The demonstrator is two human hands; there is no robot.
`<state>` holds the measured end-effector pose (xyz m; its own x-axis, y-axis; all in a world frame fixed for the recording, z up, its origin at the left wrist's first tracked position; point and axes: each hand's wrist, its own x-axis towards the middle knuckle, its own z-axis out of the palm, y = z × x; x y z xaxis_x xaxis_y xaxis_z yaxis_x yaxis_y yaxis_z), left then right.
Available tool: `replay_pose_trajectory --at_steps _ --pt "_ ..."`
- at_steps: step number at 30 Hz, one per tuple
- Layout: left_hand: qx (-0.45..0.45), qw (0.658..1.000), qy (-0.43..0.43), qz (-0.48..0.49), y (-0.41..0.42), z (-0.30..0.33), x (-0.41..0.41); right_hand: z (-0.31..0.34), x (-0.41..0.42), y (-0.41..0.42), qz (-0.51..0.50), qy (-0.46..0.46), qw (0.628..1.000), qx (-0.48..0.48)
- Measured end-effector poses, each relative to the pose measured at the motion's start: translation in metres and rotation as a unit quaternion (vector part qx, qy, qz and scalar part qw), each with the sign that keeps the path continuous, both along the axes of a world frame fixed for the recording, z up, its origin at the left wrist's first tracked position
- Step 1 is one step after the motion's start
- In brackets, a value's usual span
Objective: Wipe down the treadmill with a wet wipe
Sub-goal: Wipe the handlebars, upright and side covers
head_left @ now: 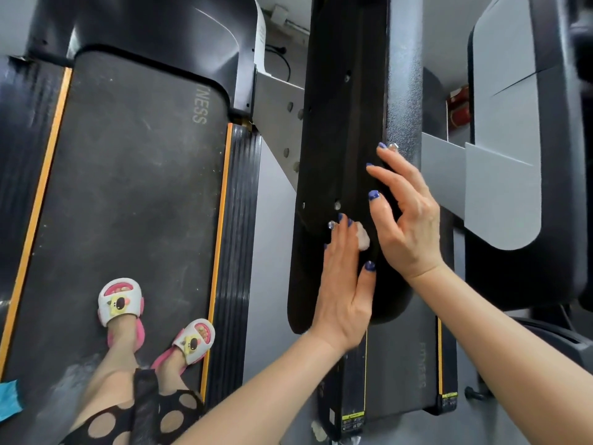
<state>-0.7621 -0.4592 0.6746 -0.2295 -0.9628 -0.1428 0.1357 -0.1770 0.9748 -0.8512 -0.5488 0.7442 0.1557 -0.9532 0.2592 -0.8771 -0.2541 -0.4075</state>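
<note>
On the black handrail (340, 130) to the right of the belt (128, 194), both hands work close together. The left hand (345, 284) lies with straight fingers against the rail's underside near its rounded end, and a small crumpled white wipe (362, 237) peeks out just beyond its fingertips, pressed to the rail; whether the fingers pinch it or only push it cannot be told. The right hand (407, 216) is released, its fingers spread and lightly bent, the tips touching the rail's right edge just above the wipe. The rail hides much of the floor and the grey frame (279, 114) behind it. Two feet in white-and-pink slippers (120, 301) stand on the belt, between its orange stripes (218, 239). A second treadmill (401, 374) lies below the arms on the right, and a grey console (507, 130) rises at far right. A blue scrap (8, 396) shows at the left edge.
</note>
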Motion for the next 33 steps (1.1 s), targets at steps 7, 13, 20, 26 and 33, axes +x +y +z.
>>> replay_pose_trajectory --at_steps 7,13,20,26,33 --pt "-0.039 0.999 -0.018 -0.007 0.006 -0.011 0.002 0.008 -0.002 -0.075 0.082 0.078 0.993 0.023" --pt "-0.059 0.998 -0.029 -0.004 -0.026 -0.006 -0.004 0.005 -0.006 -0.077 0.084 0.063 0.994 0.005" --pt "-0.037 0.998 -0.03 0.032 -0.045 -0.008 -0.007 0.005 -0.007 -0.078 0.077 0.041 0.996 -0.001" --pt "-0.014 0.999 -0.029 0.005 -0.027 -0.016 -0.002 0.004 -0.006 -0.077 0.073 0.038 0.997 -0.005" --pt "0.022 0.991 -0.038 0.126 -0.068 -0.025 -0.006 0.004 -0.005 -0.076 0.062 0.03 0.998 -0.012"
